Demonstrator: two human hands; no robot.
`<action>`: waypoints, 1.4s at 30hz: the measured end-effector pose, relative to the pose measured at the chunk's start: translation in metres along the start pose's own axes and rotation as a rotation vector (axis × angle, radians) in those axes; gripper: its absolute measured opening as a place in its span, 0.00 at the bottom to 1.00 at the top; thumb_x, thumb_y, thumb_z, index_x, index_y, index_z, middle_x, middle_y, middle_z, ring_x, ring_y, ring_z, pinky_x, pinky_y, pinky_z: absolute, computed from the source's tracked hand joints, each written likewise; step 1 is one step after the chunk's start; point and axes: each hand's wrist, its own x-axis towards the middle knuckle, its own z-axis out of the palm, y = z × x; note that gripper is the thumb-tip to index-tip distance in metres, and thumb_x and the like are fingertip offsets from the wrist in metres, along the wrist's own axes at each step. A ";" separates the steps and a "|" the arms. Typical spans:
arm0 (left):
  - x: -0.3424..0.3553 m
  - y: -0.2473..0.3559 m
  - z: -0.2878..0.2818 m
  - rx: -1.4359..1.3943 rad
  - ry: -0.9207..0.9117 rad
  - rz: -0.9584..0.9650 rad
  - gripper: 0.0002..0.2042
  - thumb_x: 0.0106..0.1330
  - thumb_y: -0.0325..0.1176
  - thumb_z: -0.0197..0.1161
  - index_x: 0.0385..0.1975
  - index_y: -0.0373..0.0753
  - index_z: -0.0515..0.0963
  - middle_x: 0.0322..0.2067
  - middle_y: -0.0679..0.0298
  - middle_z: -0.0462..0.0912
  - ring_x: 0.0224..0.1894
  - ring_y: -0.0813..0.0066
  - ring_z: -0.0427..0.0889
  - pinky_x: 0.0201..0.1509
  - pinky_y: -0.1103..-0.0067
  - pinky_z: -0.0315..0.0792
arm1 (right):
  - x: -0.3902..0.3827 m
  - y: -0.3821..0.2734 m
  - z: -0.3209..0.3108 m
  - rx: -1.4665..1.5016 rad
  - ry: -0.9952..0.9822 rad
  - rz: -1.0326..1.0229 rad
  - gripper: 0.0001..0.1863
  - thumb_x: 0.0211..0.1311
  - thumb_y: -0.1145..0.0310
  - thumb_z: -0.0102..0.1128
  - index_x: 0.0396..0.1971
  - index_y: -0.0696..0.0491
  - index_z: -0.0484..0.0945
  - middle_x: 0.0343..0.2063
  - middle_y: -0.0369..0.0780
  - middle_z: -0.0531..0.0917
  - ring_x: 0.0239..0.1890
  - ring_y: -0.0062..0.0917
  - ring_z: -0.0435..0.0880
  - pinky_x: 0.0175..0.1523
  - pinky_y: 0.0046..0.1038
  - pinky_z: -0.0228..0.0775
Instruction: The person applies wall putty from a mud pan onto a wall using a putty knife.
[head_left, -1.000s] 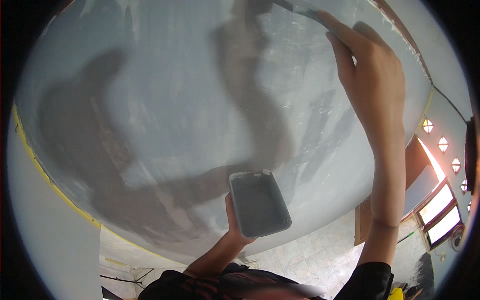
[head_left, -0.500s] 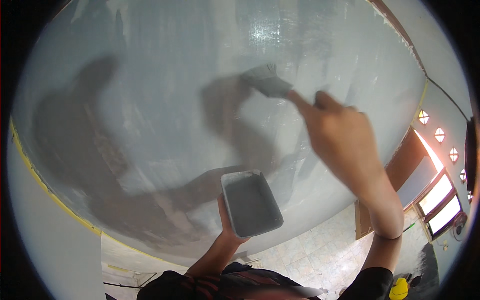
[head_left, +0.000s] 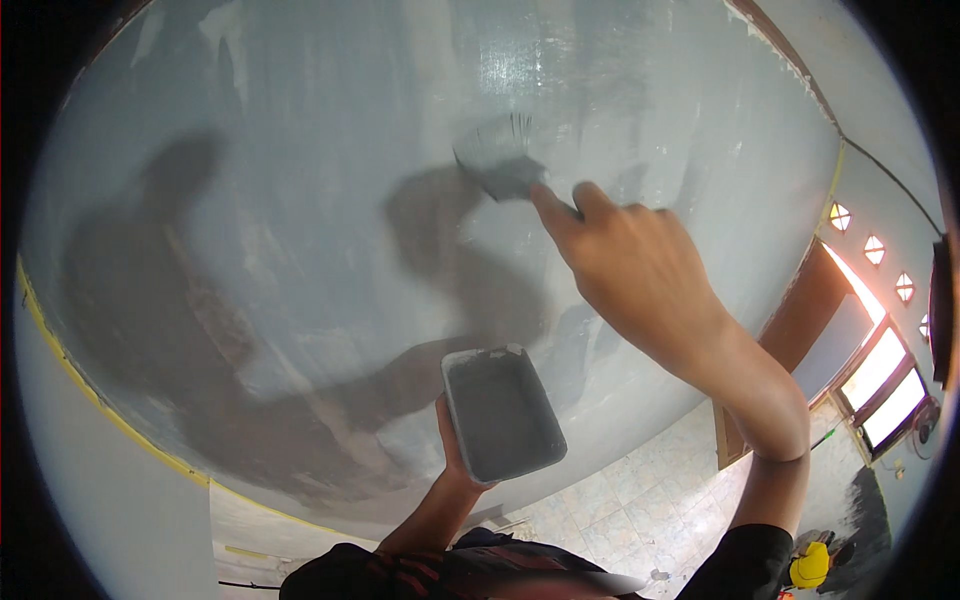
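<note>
My right hand (head_left: 640,260) is closed round the handle of a wide paintbrush (head_left: 505,170). Its splayed bristles touch the grey, streaky wall (head_left: 330,220) in front of me, and wet shine shows just above them. Lower down, my left hand (head_left: 460,460) grips a rectangular grey tub (head_left: 503,415) from its left side and underneath; most of those fingers are hidden behind it. Grey paint-like material coats the tub's inside, with crusted residue on the rim. Dark shadows of my body and arms fall across the wall.
Yellow tape (head_left: 100,405) runs along the wall's left edge. On the right are a brown door (head_left: 805,305), bright window panes (head_left: 880,390) and a fan (head_left: 925,420). Pale floor tiles (head_left: 630,500) lie below, with a yellow object (head_left: 810,566) at the lower right.
My right hand has moved the paintbrush left and slightly down along the wall, its bristles now more fanned out. The left hand and tub have stayed nearly still.
</note>
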 end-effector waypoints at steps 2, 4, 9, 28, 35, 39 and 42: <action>-0.004 0.006 0.003 -0.008 0.005 0.007 0.32 0.79 0.61 0.36 0.71 0.47 0.69 0.63 0.63 0.78 0.63 0.65 0.80 0.64 0.63 0.78 | -0.009 0.007 -0.008 0.059 -0.083 -0.017 0.19 0.62 0.77 0.56 0.52 0.59 0.83 0.33 0.47 0.85 0.28 0.41 0.90 0.30 0.37 0.82; -0.002 0.007 0.004 -0.030 0.001 -0.004 0.32 0.79 0.60 0.36 0.71 0.47 0.70 0.63 0.63 0.79 0.62 0.65 0.81 0.64 0.63 0.79 | -0.011 0.021 -0.027 0.049 0.006 -0.008 0.24 0.62 0.76 0.57 0.58 0.46 0.83 0.26 0.42 0.77 0.25 0.38 0.83 0.33 0.40 0.76; 0.005 0.006 0.004 -0.108 0.013 -0.075 0.31 0.79 0.60 0.38 0.68 0.47 0.73 0.59 0.63 0.81 0.58 0.65 0.83 0.60 0.63 0.81 | 0.050 0.070 -0.039 -0.034 0.468 0.047 0.19 0.67 0.73 0.58 0.55 0.44 0.85 0.26 0.46 0.78 0.31 0.44 0.82 0.37 0.45 0.73; 0.002 -0.009 -0.015 -0.040 -0.110 -0.020 0.29 0.81 0.57 0.38 0.69 0.45 0.71 0.59 0.63 0.80 0.59 0.69 0.82 0.61 0.66 0.80 | 0.071 0.077 -0.042 0.092 0.501 -0.069 0.17 0.65 0.76 0.58 0.52 0.53 0.86 0.30 0.49 0.83 0.37 0.50 0.83 0.47 0.47 0.75; -0.002 0.007 0.020 -0.024 -0.105 -0.008 0.31 0.81 0.58 0.33 0.70 0.45 0.69 0.61 0.63 0.78 0.61 0.68 0.80 0.62 0.63 0.79 | 0.016 -0.006 -0.012 0.090 -0.046 -0.138 0.09 0.60 0.80 0.58 0.40 0.62 0.82 0.28 0.48 0.84 0.32 0.43 0.90 0.35 0.38 0.85; -0.008 0.006 0.021 -0.076 -0.052 -0.022 0.31 0.81 0.59 0.34 0.70 0.44 0.69 0.62 0.63 0.78 0.61 0.68 0.80 0.62 0.63 0.79 | 0.014 0.010 -0.041 0.036 0.033 -0.114 0.14 0.60 0.80 0.57 0.44 0.57 0.85 0.30 0.47 0.84 0.35 0.44 0.89 0.38 0.41 0.84; -0.007 -0.008 -0.002 0.098 -0.034 -0.014 0.29 0.81 0.56 0.39 0.70 0.44 0.68 0.62 0.63 0.77 0.60 0.68 0.81 0.62 0.65 0.80 | 0.041 0.034 -0.063 -0.070 0.380 -0.083 0.15 0.59 0.79 0.58 0.44 0.53 0.86 0.30 0.47 0.85 0.36 0.44 0.89 0.40 0.42 0.83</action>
